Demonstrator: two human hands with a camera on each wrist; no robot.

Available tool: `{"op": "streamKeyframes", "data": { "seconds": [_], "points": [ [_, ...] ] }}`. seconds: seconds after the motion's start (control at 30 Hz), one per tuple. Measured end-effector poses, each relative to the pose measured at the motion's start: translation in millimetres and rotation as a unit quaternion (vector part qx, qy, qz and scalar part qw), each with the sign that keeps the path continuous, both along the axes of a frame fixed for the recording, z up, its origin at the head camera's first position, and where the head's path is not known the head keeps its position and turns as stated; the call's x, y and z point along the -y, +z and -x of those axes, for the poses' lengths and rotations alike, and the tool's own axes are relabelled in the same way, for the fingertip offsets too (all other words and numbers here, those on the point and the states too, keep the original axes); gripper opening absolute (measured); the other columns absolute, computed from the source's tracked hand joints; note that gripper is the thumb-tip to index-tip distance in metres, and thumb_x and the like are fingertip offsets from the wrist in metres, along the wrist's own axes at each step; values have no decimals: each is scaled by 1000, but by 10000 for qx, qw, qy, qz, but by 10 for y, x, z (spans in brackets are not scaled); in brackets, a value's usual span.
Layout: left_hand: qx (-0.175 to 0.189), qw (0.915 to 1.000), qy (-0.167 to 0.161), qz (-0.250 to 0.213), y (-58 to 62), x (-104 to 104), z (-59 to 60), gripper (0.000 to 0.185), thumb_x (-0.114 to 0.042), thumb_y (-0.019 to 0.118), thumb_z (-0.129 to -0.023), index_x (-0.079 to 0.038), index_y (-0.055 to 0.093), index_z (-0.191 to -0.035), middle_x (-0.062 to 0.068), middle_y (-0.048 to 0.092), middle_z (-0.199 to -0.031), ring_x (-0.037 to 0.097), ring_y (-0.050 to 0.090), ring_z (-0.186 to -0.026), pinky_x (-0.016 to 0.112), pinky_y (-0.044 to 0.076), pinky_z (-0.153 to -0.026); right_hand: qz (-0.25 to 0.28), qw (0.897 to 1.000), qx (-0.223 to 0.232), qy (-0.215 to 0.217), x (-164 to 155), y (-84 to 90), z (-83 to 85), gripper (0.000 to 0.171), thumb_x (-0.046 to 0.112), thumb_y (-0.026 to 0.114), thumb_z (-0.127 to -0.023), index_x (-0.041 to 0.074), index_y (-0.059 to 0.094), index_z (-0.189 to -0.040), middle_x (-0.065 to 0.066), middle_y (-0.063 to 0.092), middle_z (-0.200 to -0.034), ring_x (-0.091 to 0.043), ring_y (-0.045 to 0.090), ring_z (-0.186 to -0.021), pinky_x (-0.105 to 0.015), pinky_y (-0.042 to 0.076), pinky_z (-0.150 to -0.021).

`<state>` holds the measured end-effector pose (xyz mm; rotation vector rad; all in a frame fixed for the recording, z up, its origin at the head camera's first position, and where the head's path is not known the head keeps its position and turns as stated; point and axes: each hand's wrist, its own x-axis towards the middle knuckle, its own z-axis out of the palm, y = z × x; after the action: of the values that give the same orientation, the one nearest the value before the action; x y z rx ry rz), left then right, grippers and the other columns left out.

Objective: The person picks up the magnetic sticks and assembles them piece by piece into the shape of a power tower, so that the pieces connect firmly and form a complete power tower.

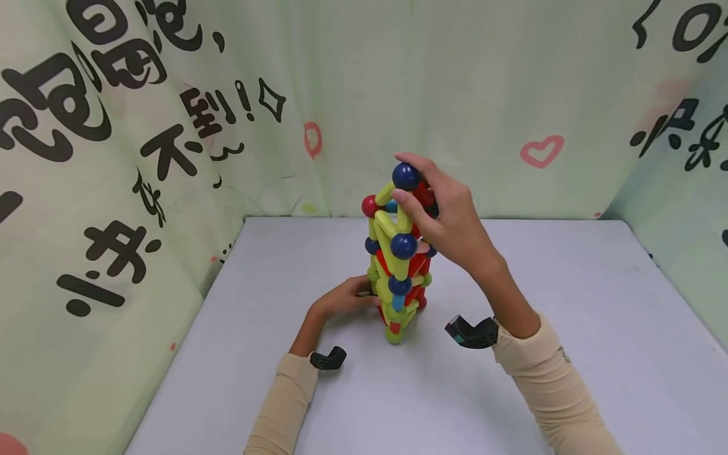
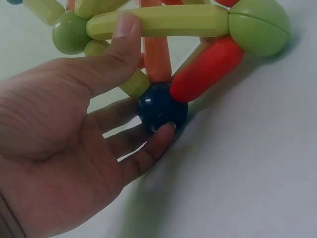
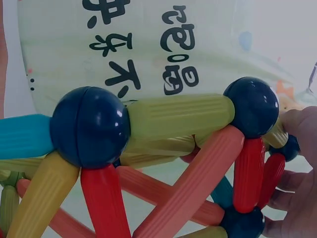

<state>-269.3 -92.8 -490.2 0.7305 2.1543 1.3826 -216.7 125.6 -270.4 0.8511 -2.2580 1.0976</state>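
Note:
A tall tower of coloured rods and balls (image 1: 404,246) stands upright on the table, built from yellow-green, red and blue pieces. Around its top, my right hand (image 1: 449,208) holds the upper part, thumb and index finger either side of the top blue ball (image 1: 406,176). Low on the left side, my left hand (image 1: 345,297) grips the base. In the left wrist view its thumb lies on a yellow-green rod (image 2: 183,22), with fingers curled behind a dark blue ball (image 2: 162,106). The right wrist view has the right-hand fingers (image 3: 299,171) at the edge, partly cut off.
The white table (image 1: 569,303) spreads around the tower. Behind it hangs a pale green curtain (image 1: 472,95) with black lettering and red hearts, continuing along both sides. A black wrist camera (image 1: 473,332) sits on the right sleeve, another camera (image 1: 328,358) on the left.

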Motion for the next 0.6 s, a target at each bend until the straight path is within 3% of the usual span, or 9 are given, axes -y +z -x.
{"op": "streamKeyframes", "data": {
  "seconds": [0.33,0.5,0.6],
  "points": [
    [-411,9991,-36,-101,-66,-143,21,49,-18,61,-97,-8,46,-142,10,56,-138,28,51,-131,41,43,-108,-43,9999,47,-151,-138,-48,40,56,19,62,-96,20,39,-148,-11,65,-103,-18,65,-85,-13,51,-74],
    [-435,9989,172,72,-93,-81,-4,51,-22,63,-96,-10,46,-143,9,55,-141,28,51,-132,43,42,-109,188,9993,93,-322,-221,-140,36,56,24,57,-99,19,36,-150,-14,62,-121,-25,63,-110,-36,54,-93],
    [-685,9954,601,307,-71,50,-40,49,-26,60,-98,-11,47,-143,9,53,-144,28,49,-134,45,43,-108,489,9963,22,-706,-361,-321,32,53,28,53,-101,17,37,-150,-15,57,-135,-28,53,-127,-51,46,-103]
  ]
}}
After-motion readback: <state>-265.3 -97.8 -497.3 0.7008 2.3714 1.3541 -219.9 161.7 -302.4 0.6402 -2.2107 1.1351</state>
